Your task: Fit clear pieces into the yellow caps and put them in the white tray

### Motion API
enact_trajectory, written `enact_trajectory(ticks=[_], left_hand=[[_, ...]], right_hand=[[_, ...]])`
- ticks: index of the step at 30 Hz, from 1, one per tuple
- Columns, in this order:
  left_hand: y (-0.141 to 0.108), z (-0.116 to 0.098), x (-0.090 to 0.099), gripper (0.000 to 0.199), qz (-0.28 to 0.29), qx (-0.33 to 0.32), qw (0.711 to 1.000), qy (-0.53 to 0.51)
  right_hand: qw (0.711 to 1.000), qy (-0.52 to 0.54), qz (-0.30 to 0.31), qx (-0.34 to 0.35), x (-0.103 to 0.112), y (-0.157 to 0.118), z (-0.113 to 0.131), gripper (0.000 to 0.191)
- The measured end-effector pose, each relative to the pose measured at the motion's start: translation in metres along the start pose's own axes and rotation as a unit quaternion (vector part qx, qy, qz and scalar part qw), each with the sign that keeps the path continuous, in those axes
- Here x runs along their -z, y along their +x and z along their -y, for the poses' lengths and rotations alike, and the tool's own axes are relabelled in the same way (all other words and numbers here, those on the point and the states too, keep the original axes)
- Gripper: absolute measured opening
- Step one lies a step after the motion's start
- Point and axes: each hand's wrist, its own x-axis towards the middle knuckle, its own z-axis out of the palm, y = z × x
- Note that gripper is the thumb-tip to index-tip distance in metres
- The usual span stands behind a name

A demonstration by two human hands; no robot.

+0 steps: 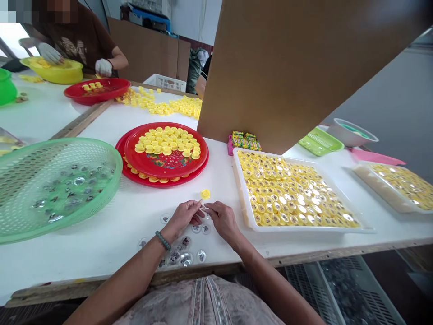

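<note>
My left hand (185, 217) and my right hand (221, 218) meet fingertip to fingertip over the white table, both pinched closed. A small clear piece shows between the fingertips, too small to make out fully. Just beyond them lies one yellow cap (205, 194). Round clear discs with dark prints (186, 259) are scattered under and in front of my left hand. Stacked red plates (165, 169) bearing many yellow caps stand behind my hands. To the right, a white tray (241, 189) is filled with yellow caps topped by printed discs.
A green basket (111, 180) with clear discs is at the left. A brown board (270, 67) rises behind the tray, beside small packets (248, 141). Another filled tray (379, 187) sits far right. Across the table, a gloved person works by a yellow basin (67, 74).
</note>
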Motion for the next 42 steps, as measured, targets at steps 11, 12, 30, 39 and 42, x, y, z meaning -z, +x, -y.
enact_trajectory(ticks=[11,12,30,39,42], left_hand=[[0.001,-0.001,0.008,0.021,0.039,0.062,0.973,-0.217],[0.0,-0.002,0.009,0.023,0.036,0.06,0.972,-0.225],[-0.003,-0.007,0.003,0.041,0.078,-0.006,0.977,-0.201],[-0.008,-0.014,0.003,0.036,0.045,-0.051,0.99,-0.124],[-0.009,-0.014,0.005,0.04,0.058,-0.035,0.986,-0.15]], right_hand=[[0.996,0.058,-0.014,0.073,0.001,-0.013,0.011,0.027],[0.995,0.062,0.001,0.079,0.003,-0.016,0.013,0.027],[0.987,0.163,-0.008,-0.013,-0.011,-0.016,0.003,0.012],[0.974,0.22,0.0,-0.052,-0.008,-0.022,0.008,0.021],[0.957,0.277,-0.005,-0.087,-0.009,-0.021,0.006,0.023]])
